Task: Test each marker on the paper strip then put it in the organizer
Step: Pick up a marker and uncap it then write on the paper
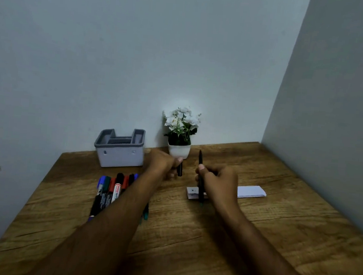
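Right hand (218, 180) gripping uncapped marker (200, 183), tip hovering over paper strip (251, 191) near end. Left hand (163, 163) pinching cap (180, 170). Organizer (120, 154) standing left of strip, apparently empty. Advice: touching tip lightly, drawing short stroke, recapping firmly.

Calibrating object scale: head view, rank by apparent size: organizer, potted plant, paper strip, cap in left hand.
1. Organizer
2. Potted plant, taller but narrower, close call with the organizer
3. Paper strip, partly hidden by the right hand
4. Cap in the left hand
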Demonstrator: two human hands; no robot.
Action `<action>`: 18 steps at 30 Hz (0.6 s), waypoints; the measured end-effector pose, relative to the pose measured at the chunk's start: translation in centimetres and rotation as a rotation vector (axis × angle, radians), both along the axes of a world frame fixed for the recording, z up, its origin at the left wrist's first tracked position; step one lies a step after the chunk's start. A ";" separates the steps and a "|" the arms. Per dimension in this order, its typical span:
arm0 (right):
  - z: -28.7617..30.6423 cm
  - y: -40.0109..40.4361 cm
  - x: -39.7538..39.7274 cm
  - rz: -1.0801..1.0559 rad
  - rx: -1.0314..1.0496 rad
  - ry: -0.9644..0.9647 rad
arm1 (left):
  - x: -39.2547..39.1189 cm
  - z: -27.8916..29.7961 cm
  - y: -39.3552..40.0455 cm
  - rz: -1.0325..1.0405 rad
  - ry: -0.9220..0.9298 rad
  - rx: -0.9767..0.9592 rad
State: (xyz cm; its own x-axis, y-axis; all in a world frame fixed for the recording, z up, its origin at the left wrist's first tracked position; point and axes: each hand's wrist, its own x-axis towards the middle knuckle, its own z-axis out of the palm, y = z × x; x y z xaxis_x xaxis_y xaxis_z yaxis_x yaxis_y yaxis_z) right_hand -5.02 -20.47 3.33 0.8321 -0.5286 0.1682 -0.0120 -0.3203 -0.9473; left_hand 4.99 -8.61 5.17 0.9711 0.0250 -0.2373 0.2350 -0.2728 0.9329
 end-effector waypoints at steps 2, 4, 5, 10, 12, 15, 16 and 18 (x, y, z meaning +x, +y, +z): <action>-0.1 -0.8 -0.5 -0.022 0.035 -0.007 | 0.0 -0.6 -0.6 -0.031 0.008 0.095; -0.3 -1.6 -0.8 -0.039 0.057 -0.009 | 0.2 -1.3 -1.2 -0.042 -0.009 0.167; -0.4 -2.0 -0.9 -0.046 0.061 -0.007 | 0.3 -1.6 -1.4 -0.033 -0.039 0.202; -0.9 -2.9 -0.9 0.019 0.187 -0.079 | 1.3 -3.7 -1.6 0.060 -0.201 0.431; -0.9 -3.2 -0.8 0.040 0.227 -0.099 | 1.2 -4.0 -1.7 0.058 -0.256 0.459; -0.8 -3.4 -0.6 0.080 0.365 -0.115 | 0.2 -4.1 -1.6 0.058 -0.345 0.425; -0.7 -3.4 -0.6 0.103 0.397 -0.131 | -0.3 -4.0 -1.6 0.054 -0.388 0.409; -0.8 -3.4 -0.5 0.137 0.395 -0.160 | -1.3 -3.9 -1.6 -0.006 -0.453 0.378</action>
State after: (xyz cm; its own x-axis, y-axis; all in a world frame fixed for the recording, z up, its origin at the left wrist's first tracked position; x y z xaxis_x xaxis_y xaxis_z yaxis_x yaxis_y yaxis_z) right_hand -5.50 -23.86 2.57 0.8789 -0.4646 0.1082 0.1625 0.0784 -0.9836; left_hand 3.65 -10.20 1.26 0.9740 0.0213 0.2256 -0.1669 -0.6062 0.7776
